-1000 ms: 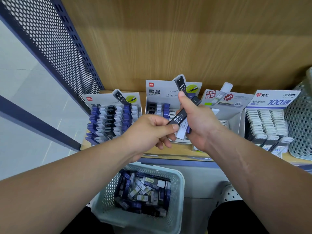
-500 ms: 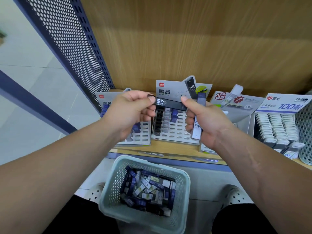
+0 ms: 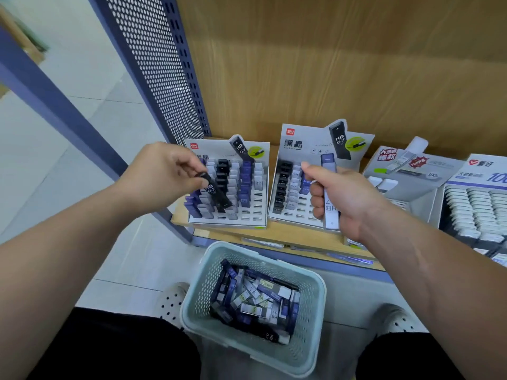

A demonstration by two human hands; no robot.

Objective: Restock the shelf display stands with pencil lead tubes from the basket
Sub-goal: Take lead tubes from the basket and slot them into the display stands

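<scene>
My left hand (image 3: 162,174) pinches a black HB 0.7 lead tube (image 3: 216,193) by its top end, its lower end over the black column of the left display stand (image 3: 247,218). My right hand (image 3: 340,198) grips a pale violet lead tube (image 3: 330,185) upright in front of the middle display stand (image 3: 290,215), which holds black, white and blue tubes. Below the shelf, a pale green basket (image 3: 197,303) holds several mixed lead tubes (image 3: 255,297).
Two more display boxes, one grey (image 3: 406,171) and one with white tubes (image 3: 474,209), stand to the right on the wooden shelf (image 3: 274,235). A perforated blue side panel (image 3: 159,64) rises at the left. My white shoes (image 3: 171,300) flank the basket.
My left hand has taken the black tube away from my right hand and carried it left and down onto the left stand. My right hand keeps the violet tube.
</scene>
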